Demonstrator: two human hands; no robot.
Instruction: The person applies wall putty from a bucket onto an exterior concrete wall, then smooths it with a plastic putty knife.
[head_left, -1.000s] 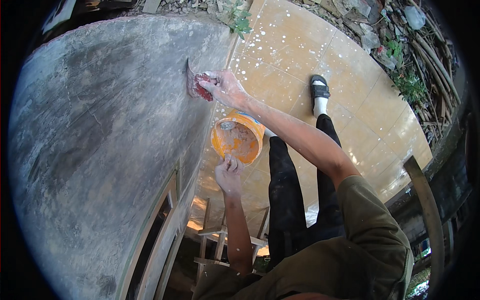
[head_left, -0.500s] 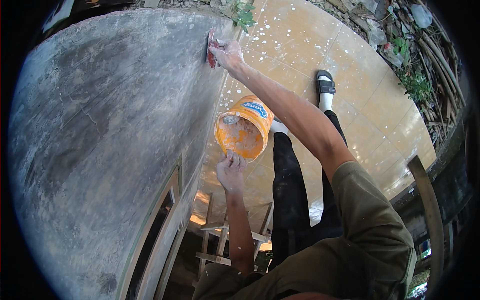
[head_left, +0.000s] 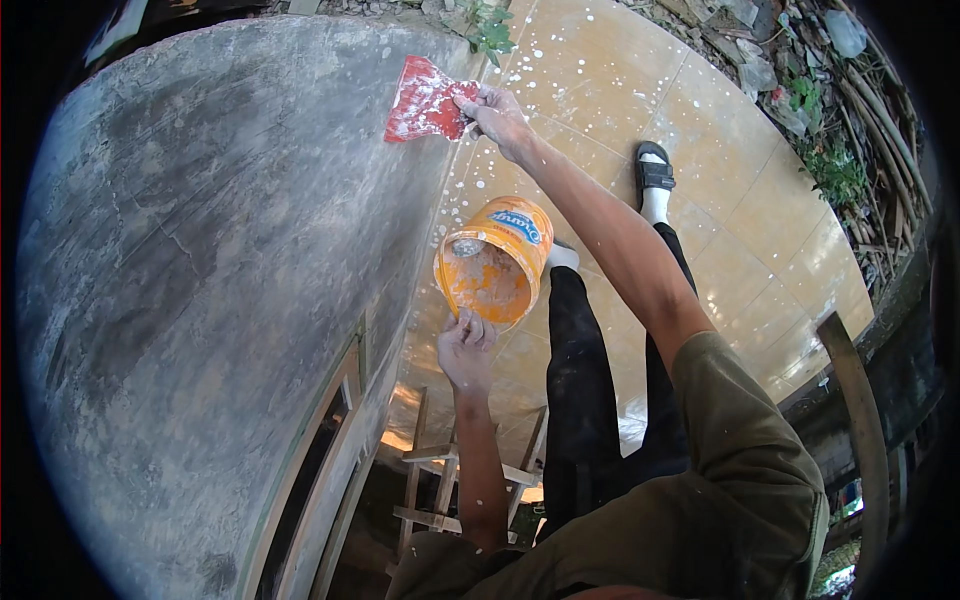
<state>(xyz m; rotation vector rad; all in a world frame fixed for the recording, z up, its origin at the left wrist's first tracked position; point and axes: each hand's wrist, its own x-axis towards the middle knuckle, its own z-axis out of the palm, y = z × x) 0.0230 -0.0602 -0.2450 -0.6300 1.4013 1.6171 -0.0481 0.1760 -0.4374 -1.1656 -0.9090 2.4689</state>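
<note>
My right hand [head_left: 497, 117] is closed on a red scraper [head_left: 428, 102], a wide flat blade smeared with white paste. Its face is turned toward me, and it is over the far end of the grey plastered wall [head_left: 230, 220]; whether it touches the wall I cannot tell. Fingers of my left hand [head_left: 466, 350] grip the near rim of an orange bucket [head_left: 522, 240]. The bucket is tilted with its mouth toward me, showing pale paste [head_left: 490, 280] stuck to its inside. Whitish residue coats both hands.
White splashes dot the tan tiled floor [head_left: 720, 190], where my sandalled foot [head_left: 655, 172] stands. A wooden frame [head_left: 300, 480] is set in the wall at the lower left, beside a wooden ladder-like stand [head_left: 432, 485]. Rubble, sticks and plants [head_left: 835, 170] border the floor at right.
The scraper has turned from edge-on to showing its broad face, as my right hand shifted right. My left hand and the bucket have moved slightly right and down.
</note>
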